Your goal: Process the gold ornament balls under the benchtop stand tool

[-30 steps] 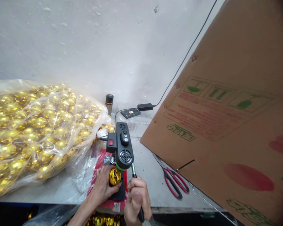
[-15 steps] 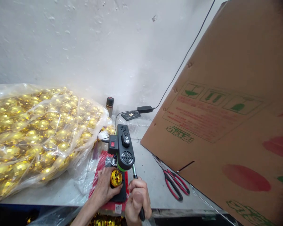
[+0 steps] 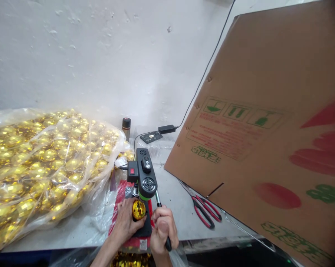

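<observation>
Where fingers curl, the gold ball (image 3: 138,210) gleams, mirrored and faceted.

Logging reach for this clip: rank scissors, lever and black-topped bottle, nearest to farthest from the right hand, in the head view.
1. Lever: gripped by the right hand.
2. Scissors: to its right, beside the carton.
3. Black-topped bottle: back left, near the wall.

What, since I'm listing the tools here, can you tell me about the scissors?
The scissors have two long looped handles, red and black, and thin, metallic-looking blades. They lie on the grey tabletop, handles nearer the worker, blades pointing away beside the carton's lower edge. Neither hand touches them. Whether the carton does, or covers the tips, I can't tell.
</observation>
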Demonstrator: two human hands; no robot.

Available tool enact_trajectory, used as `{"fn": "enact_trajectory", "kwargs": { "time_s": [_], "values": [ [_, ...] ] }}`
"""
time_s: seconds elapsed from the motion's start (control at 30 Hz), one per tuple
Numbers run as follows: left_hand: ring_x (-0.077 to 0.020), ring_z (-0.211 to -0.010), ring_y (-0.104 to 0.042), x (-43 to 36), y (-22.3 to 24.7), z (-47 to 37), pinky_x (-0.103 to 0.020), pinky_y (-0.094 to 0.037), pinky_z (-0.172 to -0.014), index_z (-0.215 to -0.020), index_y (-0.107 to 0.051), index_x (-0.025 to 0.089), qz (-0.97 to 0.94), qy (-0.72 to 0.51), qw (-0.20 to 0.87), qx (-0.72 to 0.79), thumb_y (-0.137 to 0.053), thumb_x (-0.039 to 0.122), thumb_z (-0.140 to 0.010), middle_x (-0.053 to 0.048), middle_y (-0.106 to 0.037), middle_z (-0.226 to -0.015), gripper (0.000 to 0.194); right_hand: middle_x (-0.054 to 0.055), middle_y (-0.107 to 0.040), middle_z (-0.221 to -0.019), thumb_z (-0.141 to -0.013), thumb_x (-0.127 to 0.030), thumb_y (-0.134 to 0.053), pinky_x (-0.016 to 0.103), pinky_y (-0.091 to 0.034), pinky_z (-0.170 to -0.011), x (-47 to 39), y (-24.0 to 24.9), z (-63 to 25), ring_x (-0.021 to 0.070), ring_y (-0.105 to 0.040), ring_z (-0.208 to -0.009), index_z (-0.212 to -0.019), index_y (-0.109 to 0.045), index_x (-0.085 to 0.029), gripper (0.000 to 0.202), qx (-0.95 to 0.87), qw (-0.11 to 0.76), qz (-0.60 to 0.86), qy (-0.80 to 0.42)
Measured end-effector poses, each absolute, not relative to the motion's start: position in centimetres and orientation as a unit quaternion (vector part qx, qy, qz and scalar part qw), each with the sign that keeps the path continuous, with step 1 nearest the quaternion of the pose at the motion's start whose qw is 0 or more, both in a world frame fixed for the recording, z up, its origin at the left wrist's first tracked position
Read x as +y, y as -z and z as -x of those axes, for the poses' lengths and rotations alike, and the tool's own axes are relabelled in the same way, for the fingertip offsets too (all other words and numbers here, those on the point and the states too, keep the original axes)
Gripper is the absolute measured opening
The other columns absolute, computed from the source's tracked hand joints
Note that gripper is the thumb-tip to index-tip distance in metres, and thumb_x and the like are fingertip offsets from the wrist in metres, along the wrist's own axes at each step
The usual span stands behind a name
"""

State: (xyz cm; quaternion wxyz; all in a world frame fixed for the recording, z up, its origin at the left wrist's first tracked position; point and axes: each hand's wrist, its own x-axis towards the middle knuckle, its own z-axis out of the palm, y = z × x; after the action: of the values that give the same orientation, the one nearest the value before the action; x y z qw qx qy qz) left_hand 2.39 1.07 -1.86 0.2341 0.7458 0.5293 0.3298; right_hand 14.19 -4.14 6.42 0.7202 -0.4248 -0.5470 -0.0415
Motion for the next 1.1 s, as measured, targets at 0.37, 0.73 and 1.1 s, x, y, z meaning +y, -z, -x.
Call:
{"fn": "enact_trajectory", "kwargs": {
  "time_s": [0.37,0.73,1.1],
  "values": [
    [-0.0382,-0.107,-0.073,1.1,0.9,-2.2,-0.053,-0.053,-0.097,-0.113,-0.073,0.021,-0.740,-0.317,0.260,0.534,-0.077,0.041,-0.078,-0.013,-0.079,-0.108,0.041,-0.004,-0.062,-0.070,-0.112,-0.028,-0.039,0.038,-0.059,-0.084,-4.3,-5.6,-14.1,0.0153,-0.060,-0.058,-0.077,-0.053,-0.026,0.038,-0.570,0.702,0.423,0.061],
    [-0.0426,-0.118,-0.074,-0.4,2.5,-1.1,-0.061,-0.056,-0.104,-0.131,-0.071,0.020,-0.740,-0.349,0.246,0.519,-0.083,0.034,-0.077,-0.019,-0.080,-0.124,0.058,-0.003,-0.054,-0.070,-0.111,-0.018,-0.046,0.022,-0.043,-0.054,-4.6,-14.9,-14.7,0.0102,-0.053,-0.059,-0.077,-0.054,-0.023,0.035,-0.565,0.690,0.451,-0.040],
    [-0.0350,-0.156,-0.050,2.7,2.6,5.1,-0.059,-0.043,-0.128,-0.158,-0.051,0.013,-0.637,-0.383,0.275,0.611,-0.031,0.051,-0.109,-0.021,-0.054,-0.166,0.066,-0.003,-0.053,-0.069,-0.109,-0.012,-0.044,0.022,-0.043,-0.054,-4.7,-12.2,-14.1,0.0101,-0.053,-0.058,-0.075,-0.050,-0.023,0.036,-0.563,0.713,0.418,0.000]
  ]
}}
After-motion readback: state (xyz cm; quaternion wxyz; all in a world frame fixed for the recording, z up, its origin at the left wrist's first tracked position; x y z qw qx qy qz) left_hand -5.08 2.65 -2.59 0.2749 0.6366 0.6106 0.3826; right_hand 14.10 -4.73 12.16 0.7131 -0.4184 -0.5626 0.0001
